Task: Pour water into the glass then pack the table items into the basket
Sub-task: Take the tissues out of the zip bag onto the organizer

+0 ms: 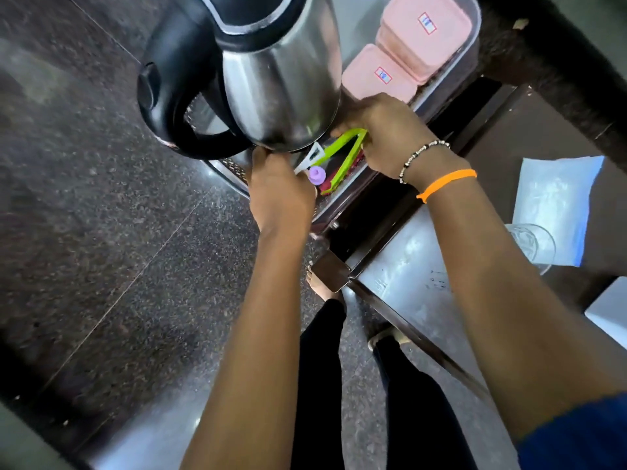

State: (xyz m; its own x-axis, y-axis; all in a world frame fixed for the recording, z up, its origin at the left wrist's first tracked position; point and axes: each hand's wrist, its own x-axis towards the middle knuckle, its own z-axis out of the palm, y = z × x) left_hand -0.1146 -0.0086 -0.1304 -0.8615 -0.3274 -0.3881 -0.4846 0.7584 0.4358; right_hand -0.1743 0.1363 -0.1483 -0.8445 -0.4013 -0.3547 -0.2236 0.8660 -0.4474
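A steel kettle (pixel 281 79) with a black handle and lid hangs tilted over the near end of a clear plastic basket (pixel 476 32). My left hand (pixel 278 195) grips the kettle's bottom edge from below. My right hand (pixel 386 130) presses against the base's right side, just above green tongs (pixel 342 147) that lie in the basket. Two pink lidded boxes (pixel 424 35) fill the basket's far end, and a purple cap (pixel 316 173) shows beside my left hand. An empty-looking glass (pixel 532 245) stands on the table at the right.
The glass rests on a pale blue cloth (pixel 556 198) on the steel table (pixel 407 266). A white box (pixel 610 310) sits at the right edge. Dark furniture (pixel 559 79) rises behind the basket. Granite floor lies to the left, and my legs are below.
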